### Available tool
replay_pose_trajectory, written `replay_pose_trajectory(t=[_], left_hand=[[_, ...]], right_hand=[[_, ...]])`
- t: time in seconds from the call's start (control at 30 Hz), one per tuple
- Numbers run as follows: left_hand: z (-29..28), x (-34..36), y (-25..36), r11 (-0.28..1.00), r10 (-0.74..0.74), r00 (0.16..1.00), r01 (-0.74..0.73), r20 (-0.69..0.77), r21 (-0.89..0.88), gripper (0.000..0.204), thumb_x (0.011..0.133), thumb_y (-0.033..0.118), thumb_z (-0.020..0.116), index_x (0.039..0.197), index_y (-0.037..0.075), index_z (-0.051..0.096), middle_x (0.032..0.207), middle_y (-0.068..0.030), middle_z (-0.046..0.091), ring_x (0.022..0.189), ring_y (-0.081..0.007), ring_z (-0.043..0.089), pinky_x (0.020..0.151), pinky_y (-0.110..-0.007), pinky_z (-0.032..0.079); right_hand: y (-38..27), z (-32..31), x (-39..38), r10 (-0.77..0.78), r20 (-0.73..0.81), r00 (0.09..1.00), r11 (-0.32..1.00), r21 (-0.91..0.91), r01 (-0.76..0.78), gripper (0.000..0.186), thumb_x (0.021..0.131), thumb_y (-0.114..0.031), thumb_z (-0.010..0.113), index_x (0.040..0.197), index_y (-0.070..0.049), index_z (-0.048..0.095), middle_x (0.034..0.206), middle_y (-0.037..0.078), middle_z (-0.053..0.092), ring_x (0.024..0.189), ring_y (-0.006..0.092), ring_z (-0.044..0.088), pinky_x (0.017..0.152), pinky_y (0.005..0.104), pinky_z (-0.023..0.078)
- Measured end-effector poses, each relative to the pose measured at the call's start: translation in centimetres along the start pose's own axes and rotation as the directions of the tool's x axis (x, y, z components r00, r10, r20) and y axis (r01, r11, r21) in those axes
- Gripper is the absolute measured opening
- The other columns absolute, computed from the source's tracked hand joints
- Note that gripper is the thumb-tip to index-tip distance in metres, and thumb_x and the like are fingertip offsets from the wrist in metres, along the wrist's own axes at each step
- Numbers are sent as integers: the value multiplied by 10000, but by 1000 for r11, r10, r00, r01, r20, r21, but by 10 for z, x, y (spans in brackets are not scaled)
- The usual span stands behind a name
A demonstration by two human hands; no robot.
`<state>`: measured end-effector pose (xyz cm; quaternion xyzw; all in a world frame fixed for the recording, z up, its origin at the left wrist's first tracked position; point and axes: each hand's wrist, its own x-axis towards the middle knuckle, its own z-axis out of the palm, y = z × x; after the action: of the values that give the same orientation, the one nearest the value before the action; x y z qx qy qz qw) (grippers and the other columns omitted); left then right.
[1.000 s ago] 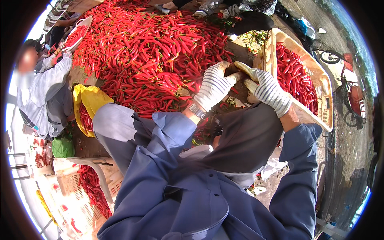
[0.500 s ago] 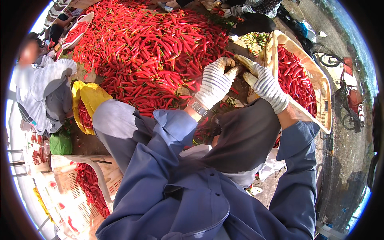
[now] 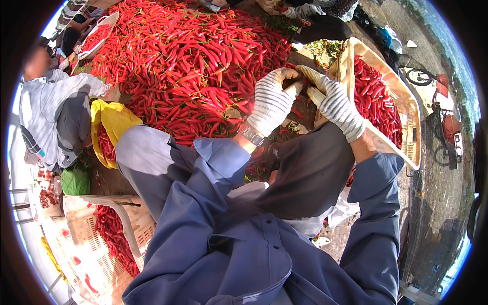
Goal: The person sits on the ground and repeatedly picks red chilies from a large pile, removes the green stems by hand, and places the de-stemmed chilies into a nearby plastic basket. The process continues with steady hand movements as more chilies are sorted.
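Observation:
My left hand (image 3: 272, 101), in a white striped glove with a metal watch at the wrist, is closed in a pinch. Beside it, my right hand (image 3: 335, 104), gloved the same way, has its thumb and fingers brought together. The stained fingertips of both almost meet, and whatever lies between them is too small and dark to make out. Just beyond is a large heap of red chili peppers (image 3: 188, 66), many with green stems. To the right of my right hand stands a cream plastic crate (image 3: 410, 119) filled with red chilies (image 3: 375, 99).
At lower left another cream crate (image 3: 81, 218) holds chilies. A yellow bag (image 3: 114, 124) of chilies and a green bag (image 3: 76, 180) sit left of my knee. One person (image 3: 56, 112) sits at far left; another's gloved hand (image 3: 305, 11) shows at the top. A bicycle (image 3: 419, 76) stands far right.
My hands stay close together, with the fingers shifting slightly. The person at left has stretched an arm out toward the heap.

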<state>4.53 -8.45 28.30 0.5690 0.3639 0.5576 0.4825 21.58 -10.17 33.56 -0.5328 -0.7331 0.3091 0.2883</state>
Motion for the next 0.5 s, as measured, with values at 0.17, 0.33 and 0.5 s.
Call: replay_pose_trajectory(t=[0.17, 0.33, 0.5], left_hand=[[-7, 4, 9, 984, 69, 996, -79, 64, 161, 204, 849, 76, 754, 1007, -22, 672, 891, -131, 712, 792, -188, 659, 763, -331, 528], [-6, 2, 6, 980, 87, 990, -105, 111, 171, 201, 880, 109, 710, 1020, -30, 667, 924, -186, 720, 798, -270, 682, 763, -359, 528], [-2, -1, -5, 978, 93, 990, -112, 110, 178, 219, 878, 93, 693, 1055, -33, 661, 937, -189, 718, 820, -277, 686, 785, -358, 537]], right_hand=[[4, 2, -2, -53, -33, 998, 999, 1, 54, 521, 913, -4, 513, 1428, -79, 541, 1183, 101, 702, 1108, 156, 632, 987, 296, 474], [8, 1, 1, -92, -71, 993, 996, -28, 90, 497, 927, -5, 518, 1418, -71, 549, 1245, 97, 679, 1158, 183, 617, 1032, 304, 444], [11, -4, 0, 30, -42, 999, 995, 92, -26, 461, 969, -24, 555, 1428, -60, 541, 1287, 56, 634, 1181, 134, 551, 1031, 280, 419]])
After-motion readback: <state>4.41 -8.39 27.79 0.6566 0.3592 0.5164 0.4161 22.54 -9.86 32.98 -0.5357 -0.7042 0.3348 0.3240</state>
